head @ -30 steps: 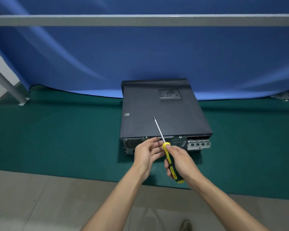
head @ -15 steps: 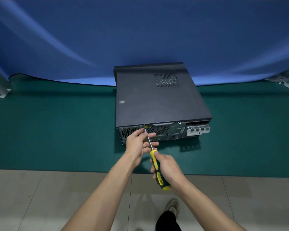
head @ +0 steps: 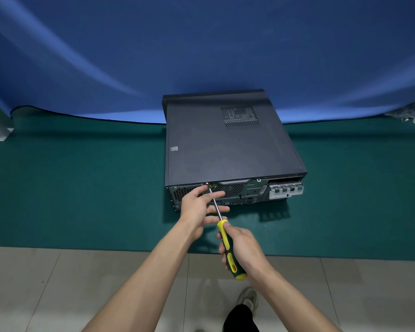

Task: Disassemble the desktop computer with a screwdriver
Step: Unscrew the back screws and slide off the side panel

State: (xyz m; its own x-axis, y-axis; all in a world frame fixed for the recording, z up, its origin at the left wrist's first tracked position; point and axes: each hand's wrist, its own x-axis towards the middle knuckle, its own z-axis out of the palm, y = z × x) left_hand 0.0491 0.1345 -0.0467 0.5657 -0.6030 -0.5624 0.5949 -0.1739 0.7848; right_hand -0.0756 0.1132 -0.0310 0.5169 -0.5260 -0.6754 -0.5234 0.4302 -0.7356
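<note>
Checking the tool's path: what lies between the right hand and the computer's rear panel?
Head view: the screwdriver shaft, running from the right hand to the computer, with the left hand fingers steadying it.

Green mat [head: 82,188], blue backdrop [head: 201,44], tiled floor [head: 46,283], shoe [head: 248,299] btm.

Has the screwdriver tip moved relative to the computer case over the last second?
Yes. The screwdriver tip, earlier raised over the computer case lid, now sits at the rear panel's top-left edge, by the left hand.
</note>
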